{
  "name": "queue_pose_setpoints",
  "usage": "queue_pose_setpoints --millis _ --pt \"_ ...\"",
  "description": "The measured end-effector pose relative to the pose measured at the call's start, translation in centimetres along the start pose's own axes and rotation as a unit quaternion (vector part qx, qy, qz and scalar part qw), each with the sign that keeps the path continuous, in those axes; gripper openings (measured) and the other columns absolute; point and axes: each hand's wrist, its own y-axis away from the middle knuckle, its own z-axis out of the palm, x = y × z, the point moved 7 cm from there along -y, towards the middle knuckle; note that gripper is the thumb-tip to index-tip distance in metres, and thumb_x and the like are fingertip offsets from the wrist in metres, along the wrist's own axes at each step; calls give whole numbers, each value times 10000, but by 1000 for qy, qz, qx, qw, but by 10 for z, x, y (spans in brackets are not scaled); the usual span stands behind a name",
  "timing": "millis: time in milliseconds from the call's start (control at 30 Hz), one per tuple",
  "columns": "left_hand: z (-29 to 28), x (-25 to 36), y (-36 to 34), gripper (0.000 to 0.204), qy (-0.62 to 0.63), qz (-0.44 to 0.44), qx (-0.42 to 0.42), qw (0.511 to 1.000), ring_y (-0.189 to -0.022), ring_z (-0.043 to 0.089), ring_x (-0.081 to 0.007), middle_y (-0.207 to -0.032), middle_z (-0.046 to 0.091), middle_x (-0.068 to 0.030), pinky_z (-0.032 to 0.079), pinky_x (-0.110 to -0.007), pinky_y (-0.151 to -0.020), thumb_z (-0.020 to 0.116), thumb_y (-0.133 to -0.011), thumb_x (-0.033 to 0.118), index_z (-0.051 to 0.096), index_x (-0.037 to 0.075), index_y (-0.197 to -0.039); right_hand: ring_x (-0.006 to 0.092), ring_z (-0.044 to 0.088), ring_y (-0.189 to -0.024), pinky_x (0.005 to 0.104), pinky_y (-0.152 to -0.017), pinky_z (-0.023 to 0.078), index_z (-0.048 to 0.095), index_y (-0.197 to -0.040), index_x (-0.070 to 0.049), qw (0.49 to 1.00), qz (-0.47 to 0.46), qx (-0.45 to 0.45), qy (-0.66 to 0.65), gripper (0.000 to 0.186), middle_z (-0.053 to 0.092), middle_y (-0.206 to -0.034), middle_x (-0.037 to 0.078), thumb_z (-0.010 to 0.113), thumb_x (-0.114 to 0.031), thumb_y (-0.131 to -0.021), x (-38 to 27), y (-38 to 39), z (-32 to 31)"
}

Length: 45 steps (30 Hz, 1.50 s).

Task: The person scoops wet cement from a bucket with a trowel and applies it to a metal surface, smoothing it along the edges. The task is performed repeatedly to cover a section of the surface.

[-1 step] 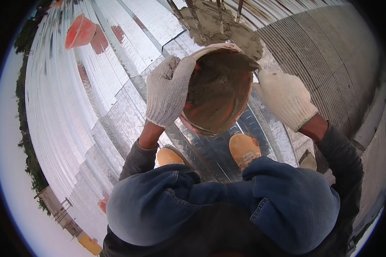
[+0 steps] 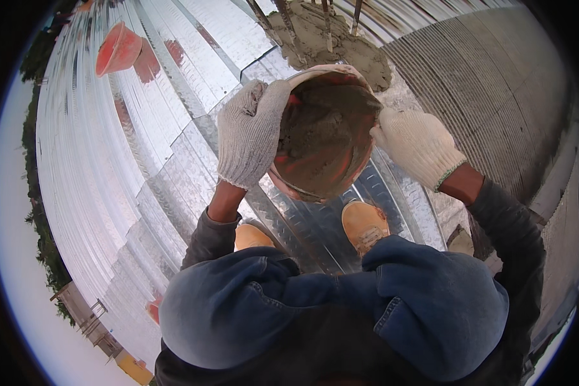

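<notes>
Far left, a red bucket (image 2: 120, 51) lies tipped on silvery ribbed metal sheeting (image 2: 96, 161). Nearer, the left hand (image 2: 249, 135), in a knitted off-white glove, is clamped on the left side of a mortar bucket (image 2: 331, 69). That bucket is held out before the person, beyond the tan shoes (image 2: 367, 225) and on the near side of a mound of wet mortar (image 2: 357, 55) with rebar (image 2: 328, 29) standing in it. Its rim is pale pink and caked; inside, grey-brown mortar (image 2: 325, 128) coats the wall, with reddish streaks showing through. The right hand (image 2: 415, 145), gloved alike, is curled in at the right rim, thumb foremost.

The left fingertips are hidden behind the bucket, as is its base; the left shoe is partly covered by the jeans (image 2: 431, 296). How firmly the right fingers grip cannot be told.

Against the earlier frame, the left hold looks unchanged, while the right hand sits slightly farther left, covering the projecting lip that showed there.
</notes>
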Motion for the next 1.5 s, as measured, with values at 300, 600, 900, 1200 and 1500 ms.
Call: queue_pose_setpoints --millis 300,600,900,1200,1500 --pt "12 6 -2 427 14 14 26 999 -768 479 -72 -767 570 2 462 -300 -690 689 -1121 373 679 1 -912 438 775 -809 552 -826 634 763 -1018 83 970 -66 -169 -163 475 743 -856 274 531 -320 -1118 -39 16 48" --pt "31 35 5 368 -38 95 4 995 -720 697 -154 -793 706 -153 566 -381 -694 670 -1114 347 745 -2 -1026 362 791 -776 490 -728 664 748 -1134 24 985 -125 103 56 396 754 -852 215 549 -317 -1153 28 2 14" --pt "10 13 18 396 37 66 26 997 -770 533 -89 -773 631 -68 502 -332 -708 665 -1128 359 732 -25 -1053 306 710 -777 452 -720 575 750 -1033 76 922 -8 -281 -267 457 714 -891 190 595 -349 -1098 -16 -5 61" --pt "-25 -15 3 354 38 10 55 998 -858 724 -422 -899 696 -230 545 -463 -757 607 -1121 335 708 -1 -1078 331 754 -770 477 -693 578 677 -1032 -12 964 -67 -37 -253 361 717 -852 182 684 -368 -1083 -52 9 29" --pt "6 5 6 340 -133 199 49 970 -797 701 -355 -927 704 -199 545 -421 -759 573 -1137 317 715 9 -1146 397 766 -827 512 -703 594 674 -1050 -60 993 -43 113 7 279 741 -885 188 736 -332 -1046 -33 26 -34"
